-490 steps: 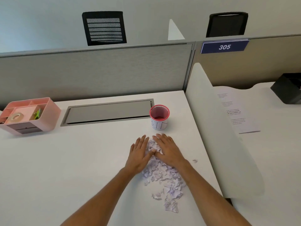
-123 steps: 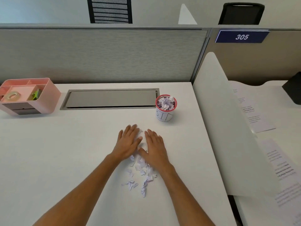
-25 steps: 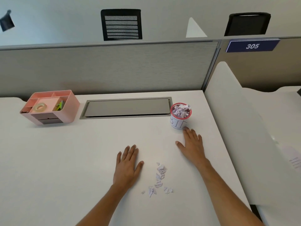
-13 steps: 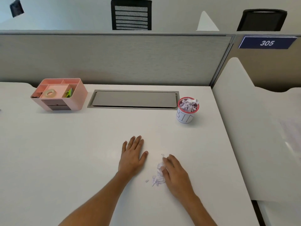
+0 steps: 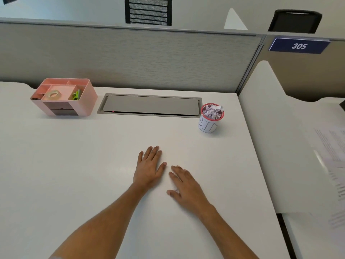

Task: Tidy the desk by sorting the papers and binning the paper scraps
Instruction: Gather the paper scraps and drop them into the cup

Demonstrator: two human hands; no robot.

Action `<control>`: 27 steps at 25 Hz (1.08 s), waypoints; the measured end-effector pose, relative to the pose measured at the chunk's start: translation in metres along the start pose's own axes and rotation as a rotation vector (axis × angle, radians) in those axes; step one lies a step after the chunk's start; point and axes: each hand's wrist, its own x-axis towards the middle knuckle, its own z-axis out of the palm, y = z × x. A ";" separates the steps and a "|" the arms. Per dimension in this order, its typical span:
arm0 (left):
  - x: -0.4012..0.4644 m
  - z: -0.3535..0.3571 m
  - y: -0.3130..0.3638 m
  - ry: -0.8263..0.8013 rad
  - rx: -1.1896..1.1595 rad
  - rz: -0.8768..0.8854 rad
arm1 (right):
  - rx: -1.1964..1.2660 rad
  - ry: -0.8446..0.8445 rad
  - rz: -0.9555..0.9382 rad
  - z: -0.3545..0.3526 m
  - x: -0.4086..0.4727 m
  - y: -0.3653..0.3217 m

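Pink organizer (image 5: 64,98) at back left — tape roll (image 5: 53,94) inside; grey cable hatch (image 5: 150,105) beside it; sign "305" (image 5: 299,46) on partition.

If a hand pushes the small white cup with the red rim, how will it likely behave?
The small white cup with the red rim probably slides easily, since it holds only paper scraps. It is taller than wide, so a high push may tip it. Heaped scraps could spill.

A white desk (image 5: 74,174) fills most of the frame. At upper left a pink organiser (image 5: 64,98) stands on it; at upper right stands a small bin (image 5: 210,119) heaped with paper scraps (image 5: 212,111). Both hands, left (image 5: 149,167) and right (image 5: 186,186), lie flat at lower centre.
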 end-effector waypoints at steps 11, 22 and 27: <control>-0.062 -0.028 0.029 -0.296 -0.133 0.007 | 0.182 -0.208 0.372 -0.062 -0.067 0.042; -0.036 -0.010 0.090 -0.298 -0.142 -0.078 | 0.126 0.065 0.266 -0.021 -0.017 -0.007; -0.026 -0.011 0.085 -0.246 -0.233 -0.139 | 0.175 0.190 0.318 -0.014 -0.010 -0.002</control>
